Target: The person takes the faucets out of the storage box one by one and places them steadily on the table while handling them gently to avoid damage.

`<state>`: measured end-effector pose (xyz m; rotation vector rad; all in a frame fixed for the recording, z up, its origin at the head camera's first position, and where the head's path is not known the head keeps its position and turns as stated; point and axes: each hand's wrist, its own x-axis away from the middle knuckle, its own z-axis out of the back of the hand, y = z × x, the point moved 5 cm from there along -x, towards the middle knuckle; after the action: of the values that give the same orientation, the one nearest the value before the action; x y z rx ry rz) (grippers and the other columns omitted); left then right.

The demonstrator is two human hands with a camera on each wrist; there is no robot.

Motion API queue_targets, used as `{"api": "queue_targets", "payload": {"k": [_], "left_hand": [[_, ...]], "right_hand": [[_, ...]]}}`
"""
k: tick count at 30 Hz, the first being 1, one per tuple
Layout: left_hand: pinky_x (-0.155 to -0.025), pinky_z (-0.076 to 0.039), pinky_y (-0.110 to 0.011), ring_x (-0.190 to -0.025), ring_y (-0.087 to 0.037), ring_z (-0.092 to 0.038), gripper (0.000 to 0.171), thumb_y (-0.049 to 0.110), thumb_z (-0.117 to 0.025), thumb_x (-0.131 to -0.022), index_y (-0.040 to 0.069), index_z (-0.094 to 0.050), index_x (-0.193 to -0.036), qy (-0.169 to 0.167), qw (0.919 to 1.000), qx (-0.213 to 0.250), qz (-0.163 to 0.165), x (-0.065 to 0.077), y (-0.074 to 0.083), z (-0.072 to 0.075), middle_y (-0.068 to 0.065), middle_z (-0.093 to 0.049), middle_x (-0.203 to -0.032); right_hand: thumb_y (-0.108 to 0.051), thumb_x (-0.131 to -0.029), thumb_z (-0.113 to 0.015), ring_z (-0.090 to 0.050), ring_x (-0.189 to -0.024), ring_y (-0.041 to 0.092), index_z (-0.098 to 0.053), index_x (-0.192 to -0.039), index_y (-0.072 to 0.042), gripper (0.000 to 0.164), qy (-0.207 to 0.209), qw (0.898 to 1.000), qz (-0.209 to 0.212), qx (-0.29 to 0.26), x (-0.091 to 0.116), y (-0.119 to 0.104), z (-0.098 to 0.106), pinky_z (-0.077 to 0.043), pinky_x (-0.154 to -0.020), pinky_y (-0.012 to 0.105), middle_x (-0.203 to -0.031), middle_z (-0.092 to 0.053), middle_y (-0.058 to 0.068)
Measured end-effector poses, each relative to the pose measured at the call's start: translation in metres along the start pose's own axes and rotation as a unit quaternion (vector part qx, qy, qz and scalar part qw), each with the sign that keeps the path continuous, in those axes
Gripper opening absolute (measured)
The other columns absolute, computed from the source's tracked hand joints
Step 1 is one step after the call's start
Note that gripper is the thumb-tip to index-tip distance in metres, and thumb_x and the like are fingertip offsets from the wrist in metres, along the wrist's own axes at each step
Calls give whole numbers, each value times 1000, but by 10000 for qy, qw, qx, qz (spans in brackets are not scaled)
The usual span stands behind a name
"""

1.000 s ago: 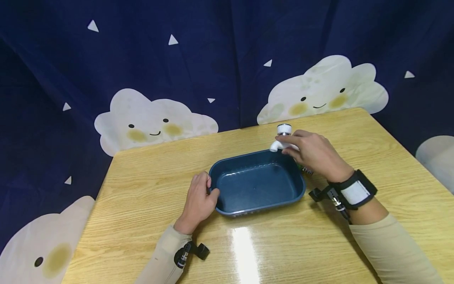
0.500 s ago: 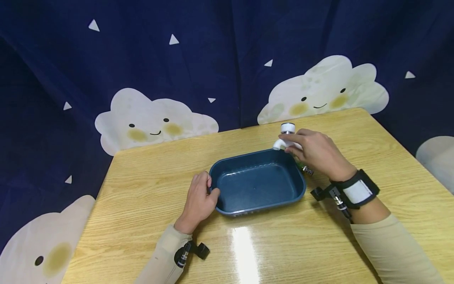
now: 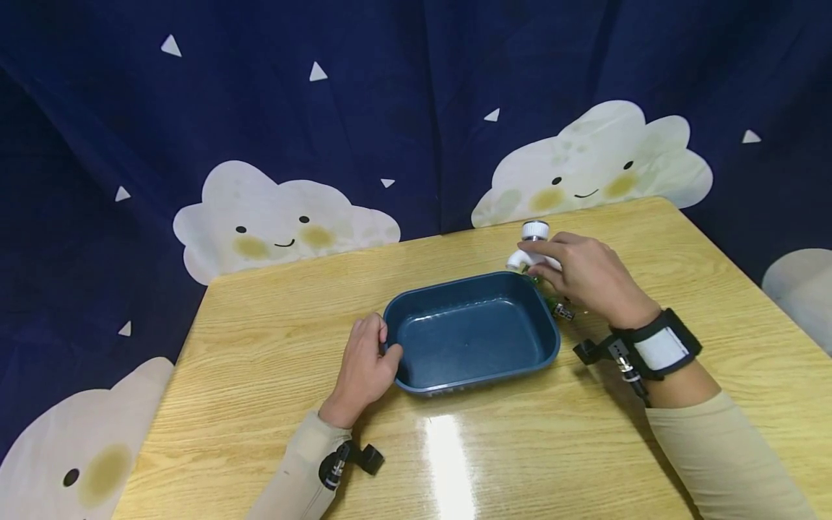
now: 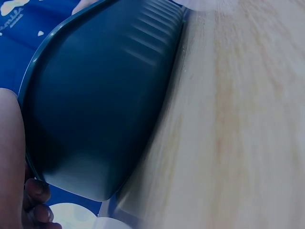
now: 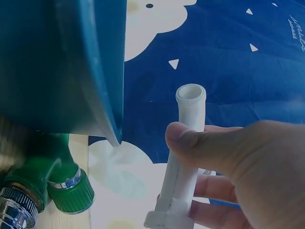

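Note:
A dark blue plastic basin [image 3: 464, 343] stands on the table. My left hand [image 3: 360, 372] grips its left end, thumb over the rim. In the left wrist view, curled fingertips [image 4: 38, 191] show by the basin's rim. My right hand [image 3: 588, 278] holds a white plastic faucet [image 3: 535, 231] just beyond the basin's far right corner. In the right wrist view, the thumb lies along the faucet's white pipe [image 5: 190, 112], with fingers behind it. Beside the basin's right end is a green faucet [image 5: 71, 193] with metal fittings, partly hidden by the basin and my right hand.
The wooden table [image 3: 273, 310] extends around the basin on all sides. Behind its far edge hangs a dark blue curtain [image 3: 364, 115] printed with smiling clouds and small white triangles.
My right hand has moved a little right and away from me with the white faucet, off the basin's corner. More of the green faucet shows. The left hand and basin stay put.

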<state>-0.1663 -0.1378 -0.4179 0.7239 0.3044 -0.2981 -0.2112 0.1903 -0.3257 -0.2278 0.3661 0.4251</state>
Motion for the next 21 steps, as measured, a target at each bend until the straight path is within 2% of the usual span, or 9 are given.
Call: {"api": "queue_targets", "payload": {"k": [11,21], "left_hand": [[-70,-27,-27,-76,-16,-35,12,6,-58,-81,6,-46,-83,-84,9999,5,76,0,-3,-1,-1,-36,-75],[-68,-27,-27,-74,-15,-34,15,5,-59,-81,8,-45,-82,-33,10000,1,29,0,-3,-1,0,-36,-74]], "right_hand": [[-24,-89,-80,-65,-71,22,-71,-132,-19,43,27,10000,-89,6,0,4,2,-51,-59,39,-96,-73,13],[-22,-89,-80,-57,-63,18,-71,-133,-18,45,90,9999,-111,-50,1,9,2,-42,-54,32,-92,-72,13]]}}
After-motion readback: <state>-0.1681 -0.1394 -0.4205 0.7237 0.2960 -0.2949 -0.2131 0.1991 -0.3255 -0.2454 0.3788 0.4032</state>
